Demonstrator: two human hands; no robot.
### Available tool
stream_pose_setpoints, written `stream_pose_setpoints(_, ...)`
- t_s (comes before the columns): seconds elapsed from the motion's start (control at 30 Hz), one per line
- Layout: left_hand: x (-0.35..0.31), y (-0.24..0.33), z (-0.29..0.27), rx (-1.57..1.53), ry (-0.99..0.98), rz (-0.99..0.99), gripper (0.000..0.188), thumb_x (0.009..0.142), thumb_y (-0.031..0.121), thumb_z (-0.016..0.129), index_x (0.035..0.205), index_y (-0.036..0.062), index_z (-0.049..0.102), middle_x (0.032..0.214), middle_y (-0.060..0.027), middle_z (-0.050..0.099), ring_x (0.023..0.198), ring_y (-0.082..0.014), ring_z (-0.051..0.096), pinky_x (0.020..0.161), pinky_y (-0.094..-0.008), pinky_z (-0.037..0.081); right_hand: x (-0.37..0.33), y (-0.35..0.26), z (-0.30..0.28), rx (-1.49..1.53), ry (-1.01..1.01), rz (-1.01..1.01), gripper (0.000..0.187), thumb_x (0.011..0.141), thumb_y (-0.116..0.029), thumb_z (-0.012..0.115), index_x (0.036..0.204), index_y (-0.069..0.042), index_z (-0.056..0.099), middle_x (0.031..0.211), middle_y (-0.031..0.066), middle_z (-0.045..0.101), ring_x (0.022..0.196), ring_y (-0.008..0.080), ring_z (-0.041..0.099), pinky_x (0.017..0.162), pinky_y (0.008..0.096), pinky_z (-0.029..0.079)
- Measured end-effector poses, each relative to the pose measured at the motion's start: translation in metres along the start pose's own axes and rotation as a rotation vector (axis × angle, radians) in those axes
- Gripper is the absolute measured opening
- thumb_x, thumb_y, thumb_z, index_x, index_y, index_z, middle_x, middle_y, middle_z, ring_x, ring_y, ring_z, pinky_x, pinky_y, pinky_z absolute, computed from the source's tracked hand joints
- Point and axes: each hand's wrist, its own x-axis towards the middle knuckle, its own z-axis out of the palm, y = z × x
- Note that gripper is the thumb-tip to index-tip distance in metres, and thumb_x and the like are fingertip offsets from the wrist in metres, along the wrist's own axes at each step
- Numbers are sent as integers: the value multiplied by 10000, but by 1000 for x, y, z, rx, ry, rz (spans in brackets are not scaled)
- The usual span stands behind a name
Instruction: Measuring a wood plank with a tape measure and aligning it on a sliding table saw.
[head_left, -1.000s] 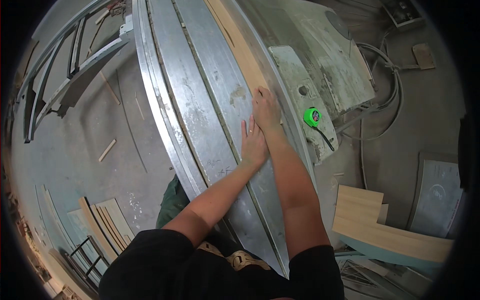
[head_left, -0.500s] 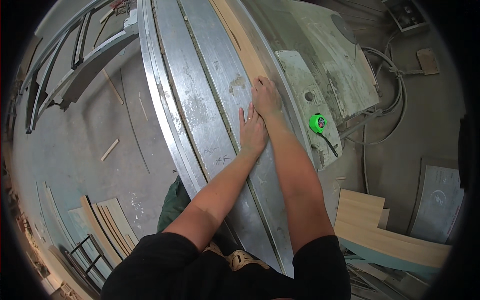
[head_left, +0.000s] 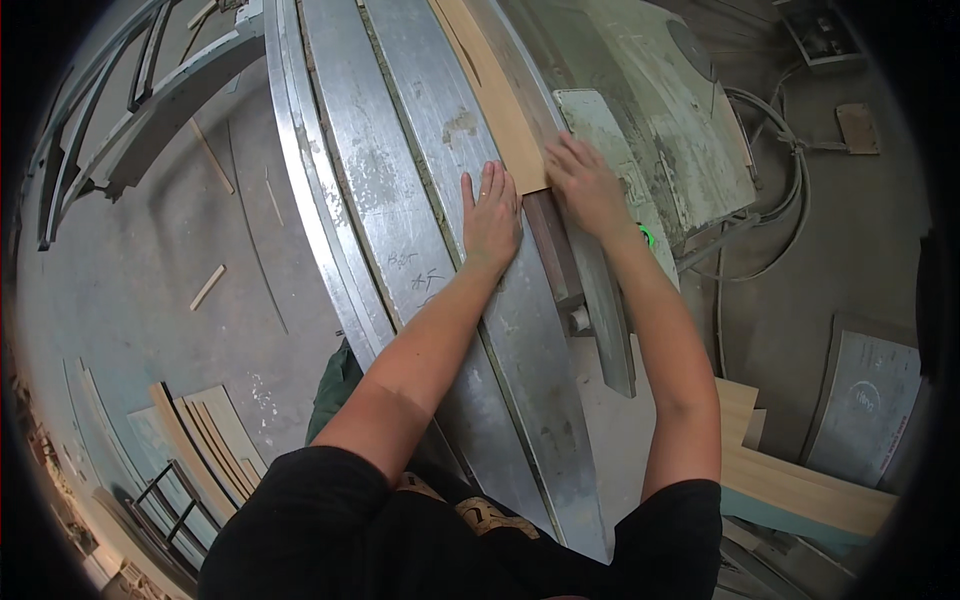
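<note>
Both hands flat on the metal bench [head_left: 400,200]: left hand [head_left: 492,218] spread, palm down, at the wood strip's [head_left: 495,95] near end; right hand [head_left: 588,185], at three o'clock, fingers splayed, presses its edge, likely steadying it against the rail.
</note>
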Motion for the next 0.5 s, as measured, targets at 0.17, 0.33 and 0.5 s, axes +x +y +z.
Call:
stream_pose_setpoints(0.17, -6, 0, 3, 1, 4, 7, 452, 1033, 245, 543, 1405, -11, 527, 1528, -178, 508, 1483, -288, 414, 1251, -569, 196, -11, -14, 29, -176, -15, -107, 258, 932, -184, 555, 1087, -58, 718, 1300, 35, 653, 1419, 253, 479, 1250, 479, 270)
stream_pose_setpoints(0.33, -10, -4, 4, 15, 24, -1, 453, 1029, 242, 551, 1405, -10, 527, 1527, -175, 513, 1481, -286, 418, 1253, -564, 197, -8, -19, 35, -187, -145, -62, 248, 926, -181, 551, 1066, -89, 734, 1197, 26, 680, 1426, 206, 477, 1254, 520, 245)
stream_pose_setpoints(0.5, -11, -1, 8, -9, 49, -8, 445, 1030, 242, 552, 1396, -10, 535, 1521, -170, 521, 1477, -287, 424, 1254, -562, 199, -6, -14, 39, -195, -248, -42, 239, 933, -185, 584, 1109, -115, 731, 1251, -9, 667, 1429, 188, 479, 1266, 545, 204)
